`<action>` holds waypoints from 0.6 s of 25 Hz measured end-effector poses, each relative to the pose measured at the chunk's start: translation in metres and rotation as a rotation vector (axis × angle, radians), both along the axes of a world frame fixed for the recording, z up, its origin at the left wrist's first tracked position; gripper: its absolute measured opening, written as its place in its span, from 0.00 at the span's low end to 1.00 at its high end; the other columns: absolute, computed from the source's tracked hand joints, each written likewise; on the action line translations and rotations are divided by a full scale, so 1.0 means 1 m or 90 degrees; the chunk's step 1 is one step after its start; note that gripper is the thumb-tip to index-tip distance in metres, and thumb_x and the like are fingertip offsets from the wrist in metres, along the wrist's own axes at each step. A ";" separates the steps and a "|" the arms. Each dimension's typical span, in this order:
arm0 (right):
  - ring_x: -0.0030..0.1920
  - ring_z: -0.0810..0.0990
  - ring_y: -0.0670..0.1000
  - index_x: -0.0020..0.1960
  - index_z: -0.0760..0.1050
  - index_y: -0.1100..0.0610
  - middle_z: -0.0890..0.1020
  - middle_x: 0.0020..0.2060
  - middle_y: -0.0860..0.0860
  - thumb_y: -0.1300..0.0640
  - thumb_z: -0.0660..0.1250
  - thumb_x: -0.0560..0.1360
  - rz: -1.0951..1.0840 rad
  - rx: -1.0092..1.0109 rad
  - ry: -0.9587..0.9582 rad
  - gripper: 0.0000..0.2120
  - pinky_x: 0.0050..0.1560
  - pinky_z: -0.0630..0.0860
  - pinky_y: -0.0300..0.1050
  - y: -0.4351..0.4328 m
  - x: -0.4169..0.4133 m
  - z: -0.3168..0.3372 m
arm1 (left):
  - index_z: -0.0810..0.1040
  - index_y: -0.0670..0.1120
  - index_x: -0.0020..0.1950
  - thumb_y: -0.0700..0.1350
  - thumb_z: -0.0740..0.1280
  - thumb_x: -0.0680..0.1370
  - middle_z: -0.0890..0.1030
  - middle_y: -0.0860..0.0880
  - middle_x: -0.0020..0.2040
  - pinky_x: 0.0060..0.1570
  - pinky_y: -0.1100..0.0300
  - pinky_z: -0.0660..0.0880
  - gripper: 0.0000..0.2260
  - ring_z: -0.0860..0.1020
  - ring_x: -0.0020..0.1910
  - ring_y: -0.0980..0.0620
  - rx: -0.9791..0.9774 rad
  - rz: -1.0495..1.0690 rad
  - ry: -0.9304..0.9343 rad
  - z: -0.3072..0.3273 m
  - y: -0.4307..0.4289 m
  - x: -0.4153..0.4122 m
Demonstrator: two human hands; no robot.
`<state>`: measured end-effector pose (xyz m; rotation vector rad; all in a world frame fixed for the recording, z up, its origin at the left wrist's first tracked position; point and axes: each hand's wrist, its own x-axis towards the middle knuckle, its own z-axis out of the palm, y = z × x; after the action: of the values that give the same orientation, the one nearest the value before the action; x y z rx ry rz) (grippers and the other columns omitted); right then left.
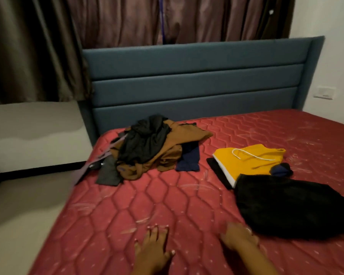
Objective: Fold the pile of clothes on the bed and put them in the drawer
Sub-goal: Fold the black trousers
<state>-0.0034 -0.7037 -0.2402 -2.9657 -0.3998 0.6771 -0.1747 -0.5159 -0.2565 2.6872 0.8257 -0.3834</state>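
Resting on the near part of the bed (111, 215), a red quilted mattress: 2 hands, forearms cut off by the bottom edge.
- Left hand (153, 243): palm down, fingers spread flat, holding nothing.
- Right hand (239, 237): blurred, palm down, fingers relaxed, grasping nothing; just beside the black garment, contact not discernible.

Mid-bed, right:
- Black garment (292, 207): folded into a flat, fuzzy-looking slab, long axis running left to right; right end cut off by the frame.
- Yellow garment (250, 161): folded, white band along its near-left edge, white drawstring (252, 156) looped on top; long axis left to right, slightly skewed. It lies just behind the black garment.
- Thin black piece (218, 171): mostly hidden under the yellow garment.
- Small navy item (280, 169): bunched at the yellow garment's near-right corner; type unclear.

Far left, near the headboard:
- Pile of clothes (147, 147): unfolded heap, dark grey over brown, a navy piece at its right, a grey piece and a lilac strip trailing over the bed's left edge. Separate garments hard to count.

Beyond:
- Blue padded headboard (197, 76)
- Dark curtains (127, 20)
- Wall socket (325, 92)
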 end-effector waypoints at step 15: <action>0.76 0.45 0.63 0.74 0.61 0.44 0.38 0.77 0.46 0.42 0.52 0.81 0.346 0.004 -0.247 0.22 0.68 0.59 0.59 0.449 0.016 0.045 | 0.35 0.59 0.77 0.73 0.70 0.56 0.33 0.52 0.77 0.72 0.39 0.40 0.61 0.35 0.76 0.41 -0.068 0.145 -0.015 -0.020 0.319 -0.056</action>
<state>0.0128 -0.2545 -0.1950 -2.9774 -1.2576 0.1089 -0.2308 -0.1964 -0.2761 2.4618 1.0585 -0.3304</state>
